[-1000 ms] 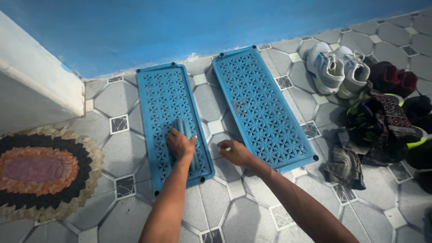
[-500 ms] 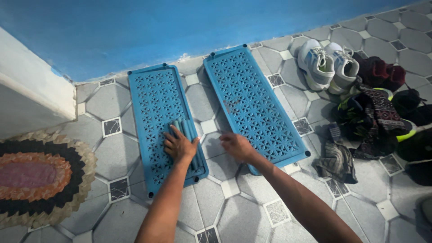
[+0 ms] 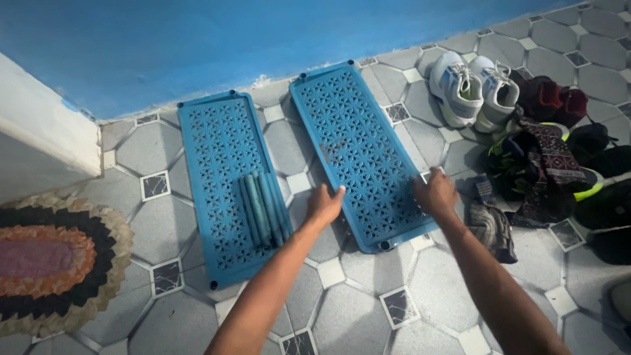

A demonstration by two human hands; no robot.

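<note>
Hands have shifted: left hand (image 3: 324, 204) has left the left panel (image 3: 227, 184) and its rods (image 3: 261, 209); with right hand (image 3: 435, 194) it now grips the right panel's (image 3: 358, 148) near edges, flat on the tiles (image 3: 368, 309).

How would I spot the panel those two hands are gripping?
Start at the blue wall; two blue perforated panels lie on the tiled floor below. The gripped panel is nearest the white sneakers, left hand and right hand on its edges. Unlike the other panel, it carries no rods.
</note>
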